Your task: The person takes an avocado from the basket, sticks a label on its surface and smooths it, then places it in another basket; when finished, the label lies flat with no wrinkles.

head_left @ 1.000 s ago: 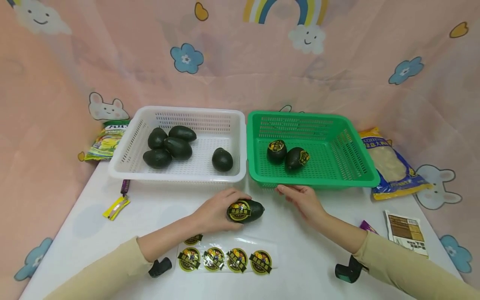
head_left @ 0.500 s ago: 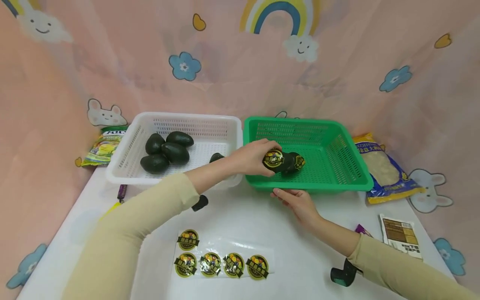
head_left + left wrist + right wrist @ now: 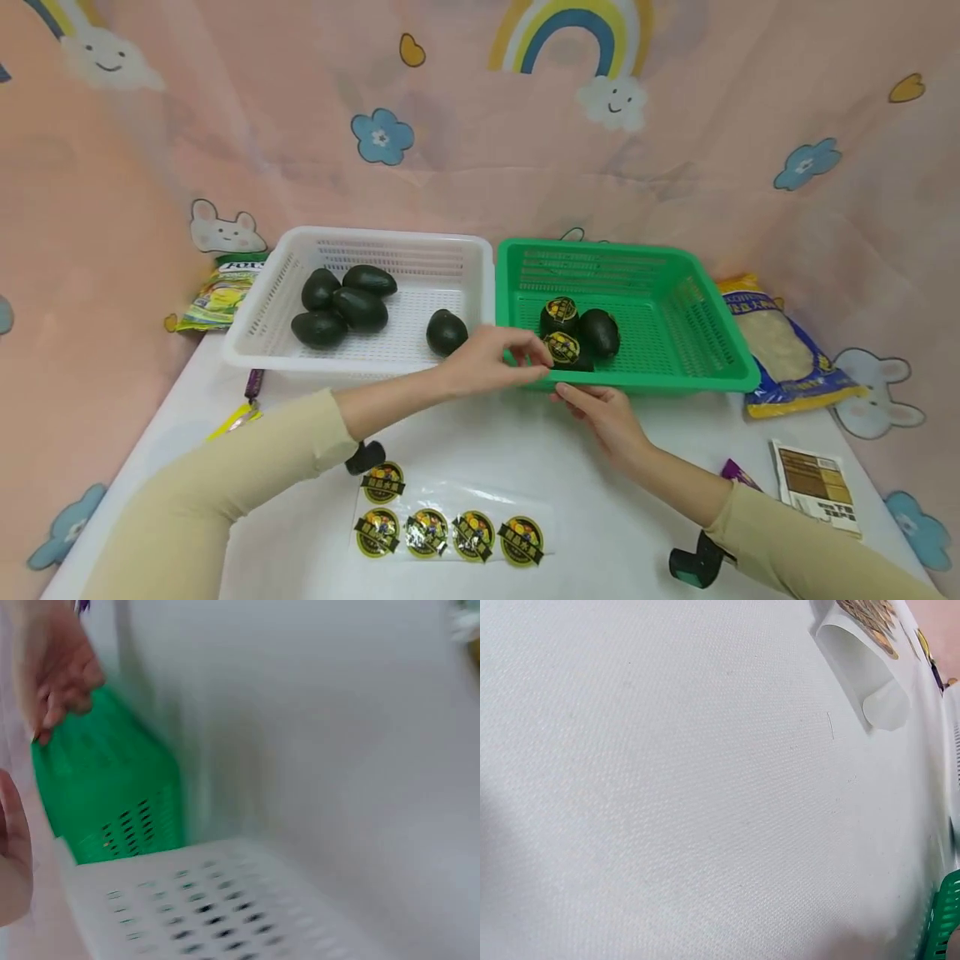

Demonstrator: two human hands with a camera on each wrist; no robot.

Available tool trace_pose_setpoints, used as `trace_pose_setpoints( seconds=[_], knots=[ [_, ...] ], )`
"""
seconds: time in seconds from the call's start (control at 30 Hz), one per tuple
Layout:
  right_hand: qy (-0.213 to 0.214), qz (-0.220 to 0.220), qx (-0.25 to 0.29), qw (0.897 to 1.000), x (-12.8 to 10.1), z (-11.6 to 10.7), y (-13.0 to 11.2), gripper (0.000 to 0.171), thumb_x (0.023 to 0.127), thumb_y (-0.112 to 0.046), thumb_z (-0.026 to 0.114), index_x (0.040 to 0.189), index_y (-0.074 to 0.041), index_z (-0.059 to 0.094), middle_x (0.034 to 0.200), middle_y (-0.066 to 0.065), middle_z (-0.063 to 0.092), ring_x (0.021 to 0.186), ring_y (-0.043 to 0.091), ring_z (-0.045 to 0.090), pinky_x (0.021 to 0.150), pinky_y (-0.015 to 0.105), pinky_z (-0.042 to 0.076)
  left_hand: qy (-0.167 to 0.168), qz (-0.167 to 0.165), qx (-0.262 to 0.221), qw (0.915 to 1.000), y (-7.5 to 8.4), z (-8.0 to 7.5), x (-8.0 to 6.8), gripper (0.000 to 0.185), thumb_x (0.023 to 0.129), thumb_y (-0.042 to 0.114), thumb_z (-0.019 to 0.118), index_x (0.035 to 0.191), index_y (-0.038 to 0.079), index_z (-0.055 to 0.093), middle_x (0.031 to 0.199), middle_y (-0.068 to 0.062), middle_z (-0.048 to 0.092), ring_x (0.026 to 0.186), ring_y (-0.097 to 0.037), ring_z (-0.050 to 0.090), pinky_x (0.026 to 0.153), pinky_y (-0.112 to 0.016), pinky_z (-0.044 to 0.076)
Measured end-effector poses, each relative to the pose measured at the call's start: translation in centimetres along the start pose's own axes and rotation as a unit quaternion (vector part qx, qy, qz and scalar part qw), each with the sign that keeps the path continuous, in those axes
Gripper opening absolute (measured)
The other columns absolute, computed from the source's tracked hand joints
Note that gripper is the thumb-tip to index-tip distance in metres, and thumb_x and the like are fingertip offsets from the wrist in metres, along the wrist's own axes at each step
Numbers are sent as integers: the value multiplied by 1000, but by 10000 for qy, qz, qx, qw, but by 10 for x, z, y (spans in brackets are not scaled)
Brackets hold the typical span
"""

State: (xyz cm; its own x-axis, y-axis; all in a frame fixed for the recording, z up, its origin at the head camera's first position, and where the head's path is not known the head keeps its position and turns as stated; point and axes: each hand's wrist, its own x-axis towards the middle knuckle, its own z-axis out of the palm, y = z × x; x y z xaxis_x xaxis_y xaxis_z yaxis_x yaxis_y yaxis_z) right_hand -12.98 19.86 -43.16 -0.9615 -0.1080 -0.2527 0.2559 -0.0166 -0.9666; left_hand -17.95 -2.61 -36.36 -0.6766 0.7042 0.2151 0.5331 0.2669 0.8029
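Observation:
My left hand (image 3: 498, 360) hangs over the front left corner of the green basket (image 3: 675, 379), its thumb and fingers parted with nothing between them. Just past its fingertips lies a dark avocado with a round black-and-gold sticker (image 3: 562, 347). Two more avocados are in that basket: a stickered one (image 3: 558, 315) behind it and another (image 3: 600, 335) to the right. With curled fingers, my right hand (image 3: 609, 421) holds the basket's front rim; the left wrist view also shows this right hand (image 3: 60, 675) at the green rim. The right wrist view shows mostly the white tablecloth.
A white basket (image 3: 337, 364) adjoins on the left, with several avocados (image 3: 360, 310) inside. A sheet of round stickers (image 3: 450, 533) lies in front. Bagged goods flank the baskets: a green-yellow bag (image 3: 221, 293) and a blue-yellow bag (image 3: 787, 346). A brown-white packet (image 3: 817, 483) lies right.
My left hand has carried a stickered avocado from above the sticker sheet into the green basket and let it go, then drawn back slightly. My right hand stays at the rim.

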Motion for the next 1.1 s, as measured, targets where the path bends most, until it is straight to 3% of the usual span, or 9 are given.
trace_pose_setpoints(
  seconds=[0.1, 0.2, 0.27, 0.37, 0.47, 0.53, 0.7, 0.87, 1.1],
  knots=[
    [19, 8, 39, 10000, 0, 1, 1, 16, 92, -22, 70, 100, -10, 75, 87, -3, 74, 89, 18, 55, 80, 29, 48, -340, -348, -792, 9957, -12, 7, -40, 16, 93, 16, 67, 105, 5, 71, 92, -2, 71, 77, -11, 62, 68, -31, 56],
    [44, 13, 89, 9999, -1, 1, 0, 24, 92, -21, 69, 106, -1, 73, 86, -3, 74, 89, 17, 57, 80, 28, 48, -428, -1173, -1606, 9791, -33, 11, -79, 26, 96, 18, 64, 114, 0, 67, 97, -13, 70, 82, -21, 65, 70, -37, 57],
    [45, 14, 120, 9999, -2, 2, 0, 25, 93, -20, 69, 106, 1, 72, 85, -3, 74, 87, 16, 57, 79, 27, 48, -51, -1837, -2079, 9607, -48, 9, -100, 32, 97, 21, 63, 120, 0, 64, 102, -15, 69, 87, -23, 65, 74, -38, 57],
    [-223, 15, 54, 9997, -3, 6, 0, 22, 94, -18, 67, 106, 0, 72, 85, -3, 73, 82, 15, 56, 75, 27, 48, 1056, -2580, -2846, 9172, -63, -2, -122, 36, 98, 27, 61, 121, -1, 62, 104, -10, 69, 92, -22, 64, 79, -34, 55],
    [-951, -13, -258, 9951, -6, 16, -4, 24, 95, -17, 65, 108, 3, 70, 90, -1, 72, 80, 15, 55, 74, 27, 48, 1970, -2716, -3427, 8775, -70, -15, -133, 32, 99, 31, 59, 110, 3, 67, 101, -3, 70, 91, -16, 63, 82, -32, 54],
    [-1548, -142, -570, 9862, -6, 29, -14, 25, 95, -17, 64, 110, 3, 68, 95, 2, 72, 80, 16, 55, 73, 27, 48, 2186, -2653, -3641, 8656, -71, -21, -136, 28, 99, 31, 57, 101, 6, 70, 99, 0, 71, 89, -12, 63, 84, -32, 54],
    [-2703, -984, -1338, 9483, 16, 79, -72, 26, 94, -17, 65, 114, -1, 67, 109, 10, 70, 86, 20, 60, 73, 30, 51, 2208, -2656, -3635, 8652, -70, -28, -137, 25, 100, 30, 57, 98, 11, 73, 95, 4, 71, 87, -9, 63, 84, -31, 54],
    [-3480, -1484, -1804, 9079, 69, 131, -144, 27, 96, -17, 63, 120, -5, 65, 118, 8, 66, 104, 23, 60, 86, 44, 51, 2257, -2821, -3466, 8656, -69, -29, -136, 30, 99, 31, 58, 101, 6, 73, 94, 4, 71, 89, -12, 62, 83, -30, 53],
    [-4256, -856, -2951, 8512, 154, 170, -177, 29, 95, -20, 65, 123, -10, 63, 125, 2, 61, 115, 18, 56, 94, 36, 50, 2220, -2955, -3291, 8689, -65, -27, -137, 32, 98, 32, 61, 103, 3, 72, 96, 2, 72, 92, -15, 63, 83, -31, 52]
  ],
)
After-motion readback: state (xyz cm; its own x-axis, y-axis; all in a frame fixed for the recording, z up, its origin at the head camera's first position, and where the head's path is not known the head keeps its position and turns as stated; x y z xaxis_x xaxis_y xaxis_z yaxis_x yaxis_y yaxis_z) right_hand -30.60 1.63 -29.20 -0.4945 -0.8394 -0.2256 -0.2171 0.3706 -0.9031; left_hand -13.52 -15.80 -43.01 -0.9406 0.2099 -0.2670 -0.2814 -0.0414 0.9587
